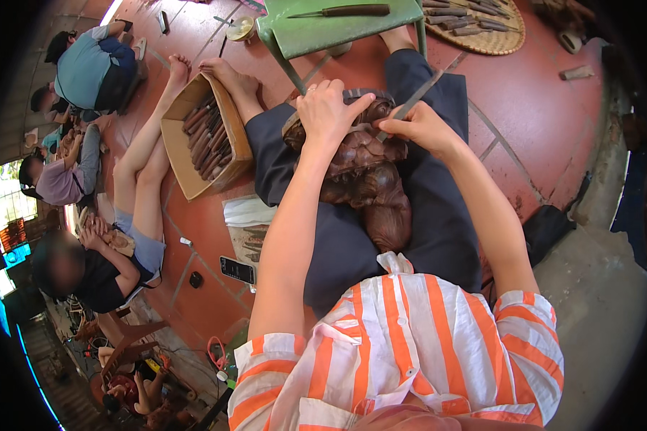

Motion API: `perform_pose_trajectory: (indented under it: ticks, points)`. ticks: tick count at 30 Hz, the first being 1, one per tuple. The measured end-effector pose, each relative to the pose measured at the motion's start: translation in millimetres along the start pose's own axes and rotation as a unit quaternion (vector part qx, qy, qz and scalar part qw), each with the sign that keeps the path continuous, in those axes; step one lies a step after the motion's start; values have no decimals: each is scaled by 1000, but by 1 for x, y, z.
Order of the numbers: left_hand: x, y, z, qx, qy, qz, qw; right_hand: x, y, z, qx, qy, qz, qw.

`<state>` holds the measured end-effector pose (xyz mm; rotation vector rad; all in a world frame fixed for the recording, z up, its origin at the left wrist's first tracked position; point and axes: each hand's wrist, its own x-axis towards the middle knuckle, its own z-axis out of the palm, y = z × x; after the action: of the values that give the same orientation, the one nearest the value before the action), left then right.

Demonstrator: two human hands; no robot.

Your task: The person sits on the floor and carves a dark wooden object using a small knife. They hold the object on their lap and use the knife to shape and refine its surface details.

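A dark brown wood carving [384,205] with rounded, sculpted forms lies between my legs. Over its far part rests my left hand [328,111], thumb spread and fingers curved onto the wood, gripping it. My right hand [424,129] is closed around a flat grey metal blade [418,95], a long thin strip slanting up and to the right. The lower end of this blade meets the carving beside my left thumb. Whether it is a file or a scraper, I cannot tell.
A green stool [302,37] ahead bears a wooden-handled knife [338,11]. Far right, a woven tray [510,44] holds several tools. To the left stand a cardboard box [233,129] of wooden-handled tools and a phone [237,270] on the tiles. Other people sit along the left.
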<state>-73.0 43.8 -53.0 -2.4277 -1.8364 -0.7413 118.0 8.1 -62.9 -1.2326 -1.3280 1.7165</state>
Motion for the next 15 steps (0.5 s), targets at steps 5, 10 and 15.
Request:
perform_pose_trajectory:
  ticks: [5,10,15]
  points:
    - [1,-4,0,-17,22,17,999,0,7,-7,31,-16,13,999]
    - [-4,-10,-11,-54,10,1,998,-9,-1,3,-4,-10,-16,1000]
    - [-8,-19,-12,-95,19,-18,995,-14,2,9,-29,23,-24,999]
